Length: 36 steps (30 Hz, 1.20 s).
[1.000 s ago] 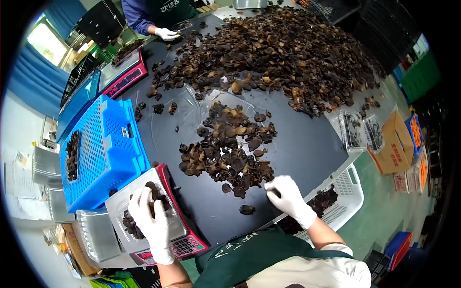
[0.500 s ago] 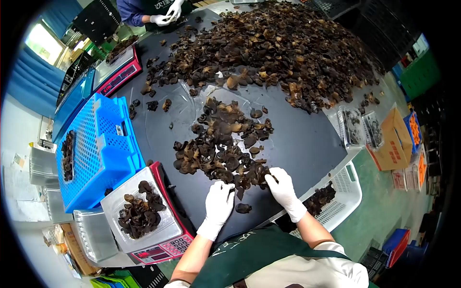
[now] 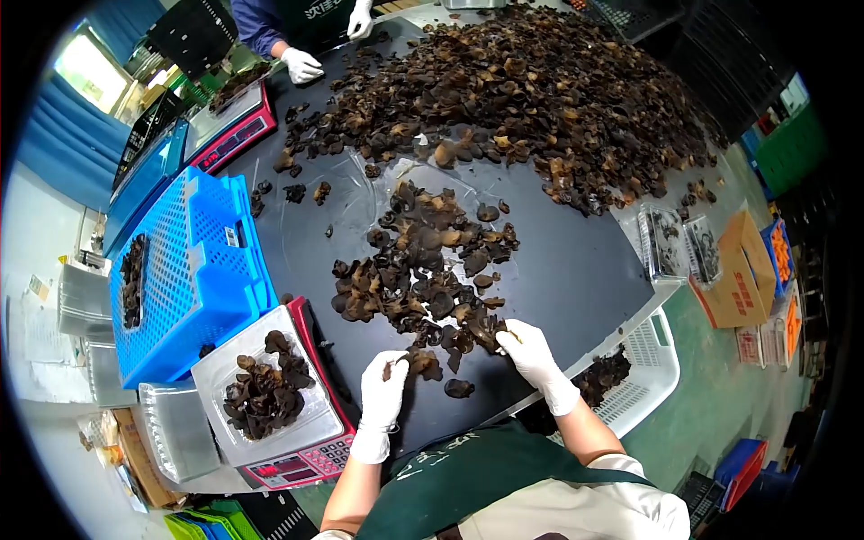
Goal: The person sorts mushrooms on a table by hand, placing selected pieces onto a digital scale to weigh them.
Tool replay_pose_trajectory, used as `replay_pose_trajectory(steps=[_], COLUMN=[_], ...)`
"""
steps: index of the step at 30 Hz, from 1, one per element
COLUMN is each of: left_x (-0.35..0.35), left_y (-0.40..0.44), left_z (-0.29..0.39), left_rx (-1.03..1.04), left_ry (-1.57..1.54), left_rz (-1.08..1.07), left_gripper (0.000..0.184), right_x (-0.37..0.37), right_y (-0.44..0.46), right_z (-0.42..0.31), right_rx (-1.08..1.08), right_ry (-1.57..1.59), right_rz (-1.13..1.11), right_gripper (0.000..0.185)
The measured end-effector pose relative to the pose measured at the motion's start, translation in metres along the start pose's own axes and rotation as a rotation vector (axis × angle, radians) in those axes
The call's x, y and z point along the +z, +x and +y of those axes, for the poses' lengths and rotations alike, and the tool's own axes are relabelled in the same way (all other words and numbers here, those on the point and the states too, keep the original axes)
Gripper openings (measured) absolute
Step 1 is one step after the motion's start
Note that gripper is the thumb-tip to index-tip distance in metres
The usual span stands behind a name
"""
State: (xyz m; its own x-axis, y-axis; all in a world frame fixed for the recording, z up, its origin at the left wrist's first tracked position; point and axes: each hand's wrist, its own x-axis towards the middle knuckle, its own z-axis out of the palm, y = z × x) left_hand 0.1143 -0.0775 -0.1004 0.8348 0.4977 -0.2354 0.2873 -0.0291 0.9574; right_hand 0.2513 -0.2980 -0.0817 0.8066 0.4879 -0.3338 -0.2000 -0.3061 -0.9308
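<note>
My gloved left hand (image 3: 384, 396) is closed at the near edge of a small heap, pinching a piece of wood ear mushroom (image 3: 423, 364). My gloved right hand (image 3: 533, 355) has its fingertips closed on the near right edge of the same small heap of wood ear mushrooms (image 3: 432, 236), partly hiding the piece there. A single loose mushroom (image 3: 459, 388) lies on the dark tabletop (image 3: 576, 279) between my hands. To the left, a red scale (image 3: 301, 468) carries a clear tray with a clump of mushrooms (image 3: 267, 391).
A large mushroom pile (image 3: 540, 99) covers the far table. Across it are a co-worker's gloved hands (image 3: 301, 66). Blue crates (image 3: 202, 270) and clear plastic boxes (image 3: 180, 432) stand left; a white basket (image 3: 652, 369), a cardboard box (image 3: 738, 270) and clear trays (image 3: 661, 241) right.
My left hand has moved left, away from the small heap, with a mushroom piece at its fingers. My right hand has barely moved. The co-worker's hands have moved apart.
</note>
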Motion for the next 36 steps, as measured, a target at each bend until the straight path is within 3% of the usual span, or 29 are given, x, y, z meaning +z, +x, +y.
replay_pose_trajectory(steps=[1, 3, 8, 10, 12, 13, 14, 16, 18, 20, 21, 22, 24, 26, 28, 30, 32, 36], left_x=[-0.003, -0.008, -0.006, -0.007, -0.007, -0.008, -0.009, -0.012, -0.012, -0.009, -0.006, 0.002, 0.001, 0.012, 0.017, 0.018, 0.021, 0.02], left_y=[-0.001, 0.001, -0.007, -0.009, -0.01, -0.01, -0.01, -0.01, -0.007, -0.004, -0.003, -0.004, 0.002, 0.003, 0.006, 0.001, -0.004, -0.013], left_z=[-0.001, -0.002, 0.005, 0.0, 0.002, 0.003, 0.005, 0.006, 0.004, -0.004, -0.003, 0.011, -0.005, 0.015, 0.006, 0.01, 0.004, -0.002], left_rx=[-0.002, -0.273, -0.338, -0.268, -0.283, -0.298, -0.299, -0.318, -0.365, -0.423, -0.395, -0.363, -0.237, -0.117, 0.163, 0.135, 0.281, 0.26], left_ry=[0.002, -0.393, -0.692, -0.865, -0.907, -0.947, -0.947, -1.006, -1.073, -1.163, -1.089, -0.847, -0.405, -0.107, 0.194, 0.438, 0.699, 0.714], left_rz=[0.011, -0.101, -0.182, -0.292, -0.301, -0.31, -0.31, -0.28, -0.248, -0.191, -0.177, -0.093, -0.136, -0.075, -0.067, -0.078, -0.036, -0.074], left_gripper=[0.011, 0.014, 0.023, 0.022, 0.022, 0.022, 0.022, 0.02, 0.02, 0.021, 0.024, 0.018, 0.013, 0.019, 0.023, 0.031, 0.032, 0.03], right_x=[0.001, 0.004, 0.017, 0.016, -0.005, -0.025, -0.049, -0.091, -0.1, -0.089, -0.075, -0.056, -0.018, 0.018, 0.043, 0.054, 0.055, 0.026], right_y=[-0.001, -0.001, -0.004, -0.007, -0.011, -0.014, -0.014, -0.019, -0.038, -0.039, -0.035, -0.029, -0.017, 0.002, 0.01, 0.019, 0.025, 0.019], right_z=[0.001, 0.002, 0.0, -0.007, -0.015, -0.013, -0.009, -0.004, -0.015, -0.003, -0.009, -0.016, -0.012, 0.003, -0.007, 0.006, 0.01, -0.012], right_rx=[-0.002, -0.008, 0.019, 0.039, -0.086, -0.144, -0.213, -0.236, 0.042, -0.324, -0.368, -0.411, -0.525, -0.8, -0.74, -0.675, -0.564, -0.547], right_ry=[0.001, 0.011, 0.167, 0.081, -0.178, -0.276, -0.136, -0.142, -0.67, -0.944, -0.872, -0.797, -0.72, -0.633, -0.788, -0.851, -0.85, -0.425], right_rz=[-0.011, -0.031, -0.11, -0.105, -0.152, -0.25, -0.45, -0.691, -0.475, -0.238, -0.174, -0.112, -0.01, 0.159, 0.161, 0.126, 0.028, 0.079], right_gripper=[0.02, 0.019, 0.019, 0.02, 0.021, 0.019, 0.019, 0.019, 0.019, 0.017, 0.017, 0.016, 0.017, 0.026, 0.035, 0.039, 0.035, 0.022])
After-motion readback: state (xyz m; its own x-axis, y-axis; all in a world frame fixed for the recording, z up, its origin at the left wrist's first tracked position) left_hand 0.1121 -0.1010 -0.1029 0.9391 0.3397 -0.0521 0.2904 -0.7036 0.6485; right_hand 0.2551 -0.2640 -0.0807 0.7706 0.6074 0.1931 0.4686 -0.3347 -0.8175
